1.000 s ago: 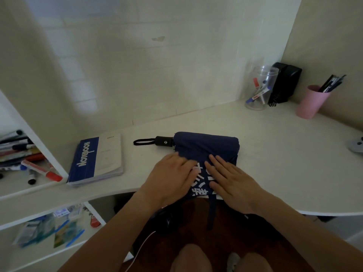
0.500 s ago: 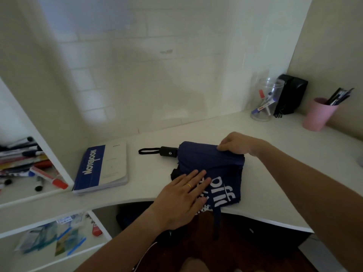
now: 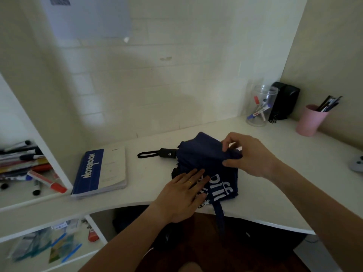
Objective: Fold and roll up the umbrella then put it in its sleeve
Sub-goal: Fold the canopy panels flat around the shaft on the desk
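The umbrella (image 3: 204,165), dark blue with white lettering, lay on the white bench (image 3: 265,185) near its front edge, its black handle (image 3: 168,153) pointing left with a wrist loop (image 3: 147,154) lying flat beyond it. The left hand (image 3: 182,195) lay on the near left part of the canopy, fingers straight and spread, pressing the cloth down; a ring showed on one finger. The right hand (image 3: 249,154) had its grip closed on a fold of the cloth at the far right side, thumb and fingers pinching it and raising it off the bench, so that the canopy bunched up there. A blue strap (image 3: 219,214) hung from the umbrella over the bench edge. Left of the umbrella, well apart, lay a notebook (image 3: 100,171) with a blue cover band. At the far right corner stood a clear jar (image 3: 260,107) with markers, a black box (image 3: 283,101) just beside it, and a pink cup (image 3: 310,120) holding pens. Shelves (image 3: 29,193) on the left held markers and papers. The sleeve could not be made out with certainty.
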